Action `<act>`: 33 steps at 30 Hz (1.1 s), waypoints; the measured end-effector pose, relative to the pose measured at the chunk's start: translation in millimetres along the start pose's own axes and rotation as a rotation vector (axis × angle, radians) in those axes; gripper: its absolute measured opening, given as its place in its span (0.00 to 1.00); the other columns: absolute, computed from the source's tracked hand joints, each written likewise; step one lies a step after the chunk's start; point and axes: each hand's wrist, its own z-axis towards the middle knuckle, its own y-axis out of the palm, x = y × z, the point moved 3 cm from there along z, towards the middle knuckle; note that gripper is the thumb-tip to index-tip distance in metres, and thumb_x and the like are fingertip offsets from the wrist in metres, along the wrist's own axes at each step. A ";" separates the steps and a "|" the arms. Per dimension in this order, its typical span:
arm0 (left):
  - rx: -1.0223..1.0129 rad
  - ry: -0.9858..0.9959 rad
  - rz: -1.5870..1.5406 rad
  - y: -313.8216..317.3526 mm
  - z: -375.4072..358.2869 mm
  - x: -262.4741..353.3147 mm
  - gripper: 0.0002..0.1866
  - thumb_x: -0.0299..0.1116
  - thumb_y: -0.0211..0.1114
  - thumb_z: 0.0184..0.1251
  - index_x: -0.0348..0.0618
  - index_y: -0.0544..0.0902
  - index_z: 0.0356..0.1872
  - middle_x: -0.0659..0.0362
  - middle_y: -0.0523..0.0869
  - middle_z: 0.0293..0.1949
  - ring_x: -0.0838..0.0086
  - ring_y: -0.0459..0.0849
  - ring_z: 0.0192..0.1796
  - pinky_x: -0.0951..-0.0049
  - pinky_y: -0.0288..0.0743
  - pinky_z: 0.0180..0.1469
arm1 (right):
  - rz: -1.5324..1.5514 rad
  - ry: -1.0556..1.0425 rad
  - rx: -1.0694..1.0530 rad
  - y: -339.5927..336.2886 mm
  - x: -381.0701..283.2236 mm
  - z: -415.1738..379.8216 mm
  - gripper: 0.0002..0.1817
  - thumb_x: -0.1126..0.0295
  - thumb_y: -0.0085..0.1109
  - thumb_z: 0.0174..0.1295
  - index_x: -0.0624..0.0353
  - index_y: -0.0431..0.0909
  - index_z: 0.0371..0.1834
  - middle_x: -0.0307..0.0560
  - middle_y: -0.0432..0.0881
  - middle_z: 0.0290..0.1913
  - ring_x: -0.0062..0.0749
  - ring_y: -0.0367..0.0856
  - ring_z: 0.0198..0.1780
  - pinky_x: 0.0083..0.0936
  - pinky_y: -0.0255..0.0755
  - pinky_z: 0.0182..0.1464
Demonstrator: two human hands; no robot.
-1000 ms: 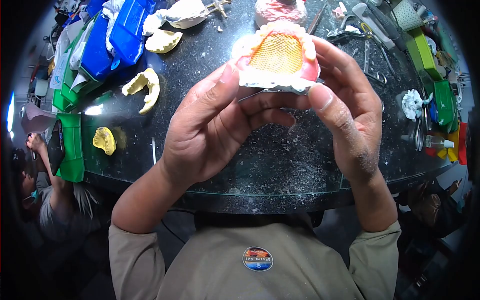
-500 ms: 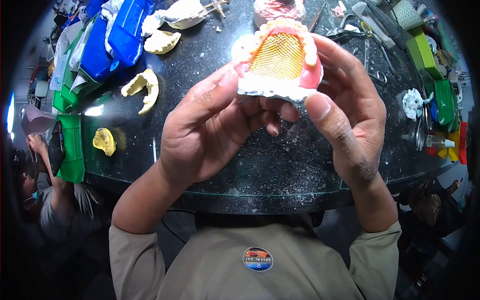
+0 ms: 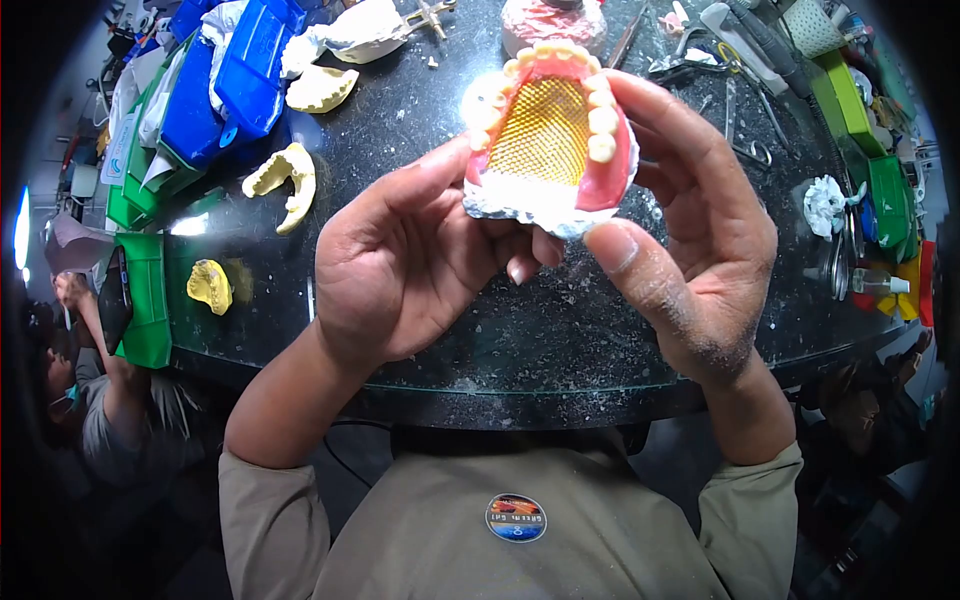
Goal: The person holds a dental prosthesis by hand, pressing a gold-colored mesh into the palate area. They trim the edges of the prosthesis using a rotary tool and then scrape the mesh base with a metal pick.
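Between my two hands, above the dark bench, is an upper denture (image 3: pixel 612 178) with pink gum, cream teeth and a gold mesh palate. White plaster shows along its near edge. My left hand (image 3: pixel 395 260) grips it from the left, the thumb at its side and the other fingers underneath, partly hidden. My right hand (image 3: pixel 700 240) holds the right side, with the thumb at the near plaster edge and the index finger by the teeth. White dust coats my right thumb and wrist.
Yellow plaster pieces (image 3: pixel 209 287) and a horseshoe-shaped cast (image 3: pixel 298 190) lie left, near blue bins (image 3: pixel 258 70). A pink-and-white mould (image 3: pixel 553 28) stands behind the denture. Scissors (image 3: pixel 755 152) and other tools lie right. A co-worker (image 3: pixel 110 400) is at far left.
The denture has tilted and turned in my hands, its near plaster edge now lower and further left. My right thumb has shifted slightly left and down with it.
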 end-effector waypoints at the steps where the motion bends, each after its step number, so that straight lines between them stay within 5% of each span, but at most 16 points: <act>1: 0.002 0.000 0.016 -1.1 1.0 -0.3 0.26 0.41 0.35 0.75 0.28 0.64 0.60 0.46 0.80 0.43 0.63 0.79 0.44 0.68 0.72 0.46 | 0.000 -0.006 -0.005 -0.6 0.3 0.3 0.34 0.67 0.61 0.57 0.74 0.61 0.64 0.57 0.71 0.60 0.35 0.72 0.60 0.31 0.63 0.63; 6: 0.144 -0.002 0.102 -4.8 3.4 -2.7 0.26 0.46 0.38 0.76 0.30 0.68 0.57 0.50 0.81 0.44 0.67 0.81 0.44 0.71 0.73 0.45 | 0.025 -0.011 -0.035 -7.2 3.1 2.3 0.33 0.64 0.55 0.58 0.75 0.61 0.64 0.60 0.70 0.61 0.37 0.71 0.62 0.32 0.62 0.65; 12: 0.156 0.083 0.297 -0.6 5.3 -3.3 0.21 0.39 0.53 0.72 0.32 0.69 0.56 0.53 0.82 0.43 0.73 0.82 0.44 0.75 0.75 0.44 | 0.105 0.084 -0.028 -7.6 -1.8 2.8 0.34 0.60 0.45 0.57 0.76 0.62 0.63 0.63 0.70 0.61 0.39 0.70 0.63 0.32 0.58 0.67; 16: -0.027 -0.006 0.389 -4.6 4.1 1.4 0.23 0.33 0.61 0.63 0.29 0.69 0.55 0.52 0.83 0.40 0.72 0.84 0.40 0.71 0.78 0.39 | 0.275 0.165 -0.048 -7.1 -2.4 3.9 0.34 0.60 0.41 0.56 0.77 0.63 0.62 0.64 0.71 0.60 0.41 0.70 0.62 0.33 0.57 0.67; 21: -0.080 -0.054 0.453 1.7 0.2 -5.6 0.31 0.23 0.67 0.53 0.27 0.65 0.59 0.48 0.80 0.46 0.67 0.84 0.45 0.69 0.81 0.47 | 0.263 0.201 -0.110 -8.7 -0.6 6.3 0.30 0.63 0.42 0.56 0.73 0.68 0.60 0.60 0.77 0.55 0.40 0.75 0.58 0.33 0.64 0.63; 23: 0.070 -0.039 0.564 11.3 0.0 -7.4 0.42 0.33 0.76 0.42 0.30 0.65 0.61 0.47 0.79 0.46 0.65 0.83 0.46 0.72 0.81 0.42 | 0.186 0.093 0.049 -24.4 0.6 16.0 0.27 0.64 0.45 0.57 0.69 0.70 0.59 0.57 0.78 0.54 0.36 0.76 0.56 0.33 0.67 0.60; 25: 0.080 0.054 0.530 12.7 -0.6 -7.6 0.43 0.33 0.76 0.44 0.35 0.63 0.63 0.45 0.79 0.47 0.62 0.83 0.47 0.72 0.82 0.40 | -0.057 -0.023 0.243 -62.5 8.5 31.7 0.18 0.73 0.50 0.60 0.71 0.73 0.53 0.55 0.79 0.49 0.35 0.77 0.52 0.26 0.72 0.54; 28: 0.060 0.112 0.494 11.3 -0.8 2.3 0.38 0.28 0.71 0.51 0.40 0.59 0.63 0.45 0.79 0.47 0.55 0.83 0.49 0.68 0.83 0.40 | -0.451 0.033 0.464 -137.1 57.0 62.6 0.18 0.73 0.58 0.55 0.61 0.76 0.51 0.52 0.81 0.49 0.33 0.78 0.50 0.25 0.71 0.53; 29: 0.068 0.098 0.466 14.1 -1.8 7.7 0.35 0.24 0.68 0.53 0.38 0.59 0.62 0.48 0.79 0.46 0.54 0.83 0.49 0.65 0.83 0.42 | -0.686 0.055 0.461 -156.1 69.9 70.8 0.20 0.72 0.59 0.53 0.58 0.76 0.52 0.53 0.81 0.48 0.38 0.79 0.50 0.29 0.72 0.52; 31: 0.135 0.180 0.598 6.3 -3.3 13.8 0.33 0.26 0.66 0.55 0.37 0.60 0.61 0.47 0.79 0.48 0.60 0.82 0.52 0.73 0.79 0.38 | -1.068 0.112 0.349 -186.4 99.8 82.8 0.25 0.69 0.59 0.49 0.53 0.74 0.56 0.54 0.78 0.49 0.50 0.75 0.53 0.40 0.67 0.56; 33: 0.224 0.341 0.787 7.3 0.2 16.4 0.33 0.29 0.65 0.55 0.39 0.60 0.62 0.44 0.80 0.50 0.61 0.81 0.53 0.77 0.74 0.33 | -1.433 0.174 0.265 -193.4 110.7 90.7 0.26 0.69 0.59 0.51 0.51 0.72 0.58 0.52 0.78 0.50 0.48 0.75 0.54 0.42 0.64 0.58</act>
